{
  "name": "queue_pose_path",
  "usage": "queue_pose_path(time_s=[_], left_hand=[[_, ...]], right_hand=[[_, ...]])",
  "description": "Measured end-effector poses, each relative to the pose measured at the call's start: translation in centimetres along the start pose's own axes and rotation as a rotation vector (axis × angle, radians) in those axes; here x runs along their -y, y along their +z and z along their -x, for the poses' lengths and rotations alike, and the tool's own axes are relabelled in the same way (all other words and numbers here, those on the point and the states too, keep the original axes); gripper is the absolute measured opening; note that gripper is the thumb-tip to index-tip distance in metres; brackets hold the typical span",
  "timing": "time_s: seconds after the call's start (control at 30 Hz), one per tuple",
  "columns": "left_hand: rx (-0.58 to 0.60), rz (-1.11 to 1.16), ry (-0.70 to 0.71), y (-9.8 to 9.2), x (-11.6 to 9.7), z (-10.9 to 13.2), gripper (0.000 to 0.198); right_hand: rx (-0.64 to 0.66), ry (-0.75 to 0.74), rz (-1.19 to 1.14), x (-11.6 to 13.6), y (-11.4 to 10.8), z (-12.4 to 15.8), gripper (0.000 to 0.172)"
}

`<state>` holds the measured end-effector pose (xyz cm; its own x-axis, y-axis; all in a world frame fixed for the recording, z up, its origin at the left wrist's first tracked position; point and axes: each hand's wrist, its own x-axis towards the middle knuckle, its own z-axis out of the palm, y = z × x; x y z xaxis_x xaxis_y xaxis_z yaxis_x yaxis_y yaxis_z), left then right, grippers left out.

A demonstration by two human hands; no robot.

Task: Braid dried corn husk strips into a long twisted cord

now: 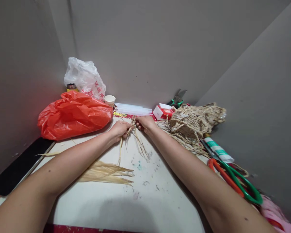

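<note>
At the far middle of the white board, my left hand (121,129) and my right hand (145,123) are closed, almost meeting, on a corn husk braid (134,121). The left pinches pale strips near the braid's end, while the right grips beside its knotted part. Loose husk tails (141,145) hang from it towards me and spread over the board. Partly under my left forearm lies a flat bundle of dry corn husks (106,171). A heap of finished-looking husk cord (196,121) sits right of my right hand.
An orange plastic bag (75,116), a clear bag (84,76) and a paper cup (110,100) stand at the back left. A black phone-like slab (19,165) lies left. Large scissors (242,181), a white-green roll (218,149), a red box (163,111) and pruners (177,98) line the right. Grey walls enclose the table.
</note>
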<state>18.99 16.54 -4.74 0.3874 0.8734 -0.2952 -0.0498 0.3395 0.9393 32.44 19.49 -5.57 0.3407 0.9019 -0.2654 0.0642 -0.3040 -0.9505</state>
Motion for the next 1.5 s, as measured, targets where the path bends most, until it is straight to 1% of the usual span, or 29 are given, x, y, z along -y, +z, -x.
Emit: queue_pose_path(time_s=[0.1,0.2,0.3,0.47,0.63,0.8,0.93,1.1,1.3,1.5], left_hand=[[0.004,0.014,-0.025,-0.1,-0.3,-0.5,0.021],[0.028,0.035,-0.049,-0.2,-0.5,-0.7,0.021],[0.042,0.048,-0.065,-0.3,-0.6,-0.8,0.022],[0.035,0.045,-0.062,-0.4,-0.4,-1.3,0.022],[0.030,-0.002,-0.052,-0.4,-0.1,-1.3,0.024],[0.048,-0.069,-0.061,-0.2,-0.2,-0.1,0.031],[0.053,-0.094,-0.065,-0.1,-0.3,0.6,0.030],[0.033,-0.127,-0.040,0.1,-0.2,0.6,0.032],[0.059,-0.164,-0.052,0.1,-0.3,0.8,0.031],[0.056,-0.191,-0.073,0.1,-0.3,0.8,0.032]], right_hand=[[-0.052,-0.014,0.012,0.2,0.4,-0.4,0.022],[-0.087,-0.022,0.034,0.4,0.8,-0.5,0.024],[-0.102,-0.024,0.065,0.6,0.9,-0.6,0.024],[-0.109,-0.041,0.095,0.5,0.5,-1.2,0.019],[-0.099,-0.070,0.133,-0.1,0.0,-1.2,0.018],[-0.082,-0.128,0.191,-0.5,-0.1,-0.4,0.020],[-0.020,-0.126,0.186,-0.5,-0.4,0.0,0.019],[0.070,-0.079,0.126,0.2,-0.7,0.5,0.018],[0.054,-0.070,0.131,0.0,-0.7,0.3,0.020],[0.042,-0.103,0.162,-0.2,-0.8,0.2,0.021]])
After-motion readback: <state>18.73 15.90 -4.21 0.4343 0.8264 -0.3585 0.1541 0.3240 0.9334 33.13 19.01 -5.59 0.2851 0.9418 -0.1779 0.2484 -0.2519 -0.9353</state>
